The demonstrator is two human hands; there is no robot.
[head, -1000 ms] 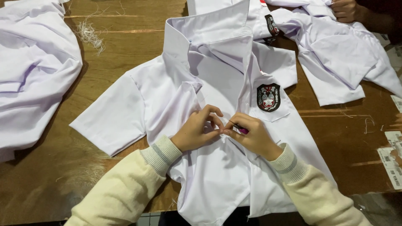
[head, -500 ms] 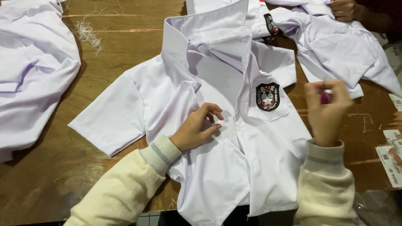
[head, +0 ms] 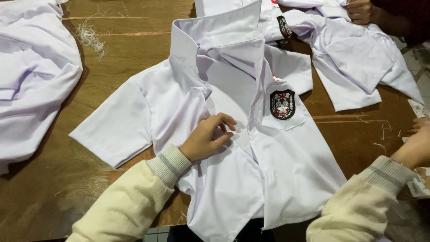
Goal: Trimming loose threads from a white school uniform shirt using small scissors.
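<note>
1. White short-sleeved shirt lies front-up, spread in the middle of the wooden table, collar far, hem hanging over the near edge. My left hand rests on the front placket, fingers curled and loosely spread, pressing cloth but pinching nothing. If that press slackens, the weight of the overhanging hem could drag the shirt toward me.

2. My right hand is off at the right edge of the table, mostly cut off by the frame; I cannot tell whether its grip is spread or pressed together. With only one hand on the cloth, the open right front panel could shift and the plackets lose their line.

3. Loose thread tuft sits far left on the table; it might cling to a sleeve if the shirt gets pulled that way.

4. Another person's hand works a second white shirt far right, its cloth close to my shirt's sleeve. The two could tangle.

5. Badge on the chest pocket could crease if folded over.
</note>
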